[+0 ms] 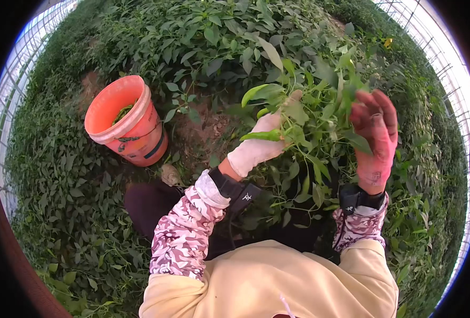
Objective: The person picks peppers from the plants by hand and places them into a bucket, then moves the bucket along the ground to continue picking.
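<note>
My left hand [262,146], in a pale glove, is closed around several green chili peppers [262,136], whose tips stick out to the left. Another pepper [254,94] shows just above it. Leaves of the pepper plant [320,114] hide part of the fingers. On the plant's other side is my right hand [375,132], in a red-pink glove. Its fingers are raised and apart beside the leaves, slightly blurred, and no pepper shows in them.
An orange bucket [153,127] with some green peppers [122,114] inside stands on the soil to the left, tilted. Dense pepper plants [208,37] surround me. Bare soil [200,127] shows between bucket and plant. My dark-clad knee [147,206] is below the bucket.
</note>
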